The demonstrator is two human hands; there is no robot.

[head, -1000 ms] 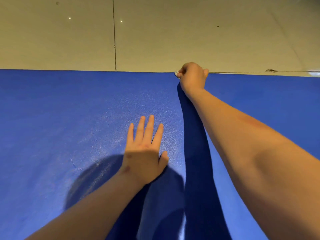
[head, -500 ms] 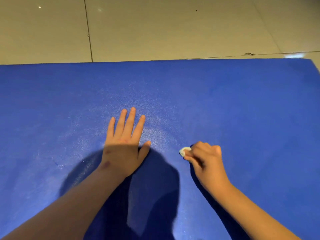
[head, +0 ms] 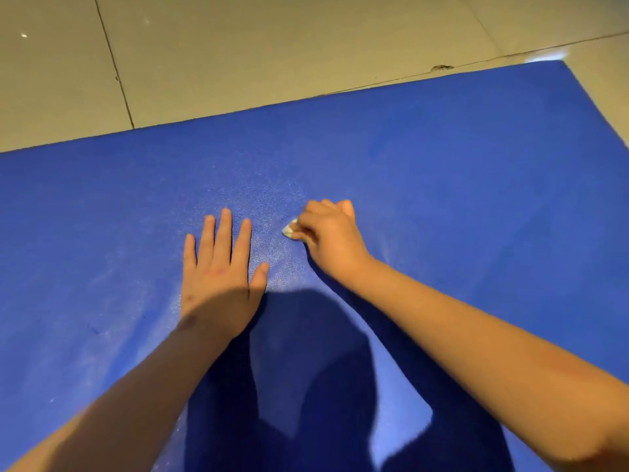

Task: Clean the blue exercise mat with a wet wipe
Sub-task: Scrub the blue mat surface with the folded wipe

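— Beige tiled floor (head: pixel 272 46) fills the top of the view, and a blue exercise mat (head: pixel 476 199) lies flat on it. Where is the wipe?

— It's a small whitish wad of wet wipe (head: pixel 288 229), near the middle of the mat and pressed against it. Only a bit of it peeks out to the left of the right hand (head: pixel 332 236).

— How does that hand hold it?

— Knuckles up, fingers curled over, pinching the wad between thumb and fingertips.

— And the other one?

— Just to the left of the wipe, the left hand (head: pixel 221 277) rests palm down on the mat. Its fingers are straight and slightly spread, with the thumb angled toward the wipe but not touching it.

— What about the mat around them?

— It has a pebbled texture, with a paler sheen in the patch between and ahead of the hands and faint streaks toward the left. A dark shadow (head: pixel 306 352) covers the near part, between the two bare forearms (head: pixel 476 362).

— And further out?

— The mat's far edge slants up toward the right and ends in a corner (head: pixel 558 68). Beyond it, dark grout lines (head: pixel 114 63) cross the tiles, and a small dark mark (head: pixel 441 67) sits on the line near that corner
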